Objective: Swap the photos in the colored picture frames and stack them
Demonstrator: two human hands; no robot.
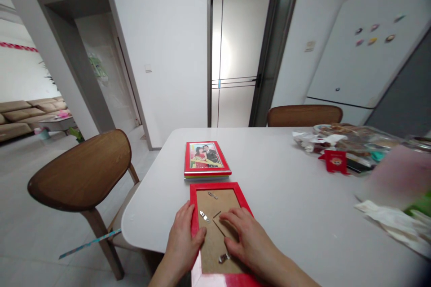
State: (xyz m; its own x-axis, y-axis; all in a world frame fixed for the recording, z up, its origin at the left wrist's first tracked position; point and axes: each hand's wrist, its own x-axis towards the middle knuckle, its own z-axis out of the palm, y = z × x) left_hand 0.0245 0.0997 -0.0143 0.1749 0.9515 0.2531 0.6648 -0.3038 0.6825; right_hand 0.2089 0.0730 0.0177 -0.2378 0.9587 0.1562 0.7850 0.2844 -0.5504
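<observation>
Two hands at work on a red picture frame (215, 186), lying back side up at the table's near edge.
From where I stand, the left hand (183, 237) grasps the frame's left side, thumb over the brown backing board (213, 249); the right hand (247, 235) rests on the board's right part, fingers bent and thumb spread apart, with nothing visible between them. Small metal clips (204, 216) sit on the board. Just beyond on the white table (286, 197) lies a framed photo (205, 156), picture side up.
</observation>
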